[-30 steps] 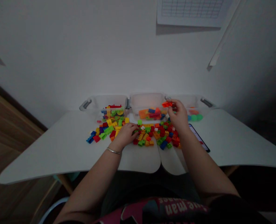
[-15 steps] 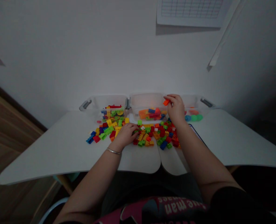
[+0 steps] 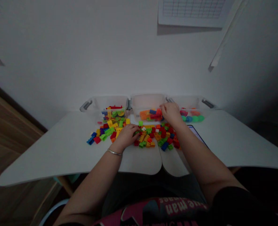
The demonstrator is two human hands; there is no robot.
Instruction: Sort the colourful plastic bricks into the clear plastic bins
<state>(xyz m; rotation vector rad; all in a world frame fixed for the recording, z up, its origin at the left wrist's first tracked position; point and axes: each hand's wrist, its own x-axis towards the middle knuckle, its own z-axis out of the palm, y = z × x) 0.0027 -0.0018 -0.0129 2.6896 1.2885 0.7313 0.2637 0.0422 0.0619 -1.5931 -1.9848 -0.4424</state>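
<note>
While over bricks [image 3: 153,136], both hands [image 3: 127,134].

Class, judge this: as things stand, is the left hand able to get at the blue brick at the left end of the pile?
Probably yes. The left hand rests on the pile, and the blue brick lies uncovered on the table just to its left, nothing between.

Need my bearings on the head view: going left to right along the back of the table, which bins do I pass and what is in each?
Left bin holding mixed bricks, middle bin holding orange, blue and red bricks, right bin holding round green and blue pieces.
</note>
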